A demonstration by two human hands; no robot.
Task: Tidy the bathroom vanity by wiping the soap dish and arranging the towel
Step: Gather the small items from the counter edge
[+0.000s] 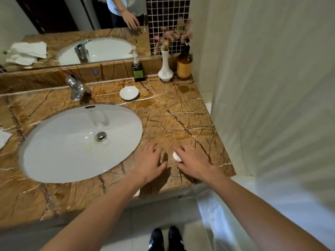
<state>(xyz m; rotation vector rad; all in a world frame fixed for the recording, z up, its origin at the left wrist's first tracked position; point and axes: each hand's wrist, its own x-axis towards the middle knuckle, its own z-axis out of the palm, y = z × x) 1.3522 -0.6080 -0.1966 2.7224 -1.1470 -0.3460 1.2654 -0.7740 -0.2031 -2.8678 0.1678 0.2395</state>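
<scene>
A white shell-shaped soap dish (129,93) sits empty on the brown marble counter (174,109), behind the sink and right of the tap. A white bar of soap (176,156) lies near the counter's front edge. My right hand (194,161) hovers over it, fingers spread and touching or nearly touching it. My left hand (151,161) is flat over the counter just left of the soap, fingers apart and holding nothing. A corner of the white towel (4,138) shows at the far left edge; the mirror shows it crumpled.
A white oval sink (54,160) with a chrome tap (77,87) fills the left. At the back right stand a dark pump bottle (138,72), a white flower vase (165,68) and an amber bottle (184,67). A pale shower curtain (272,87) hangs on the right.
</scene>
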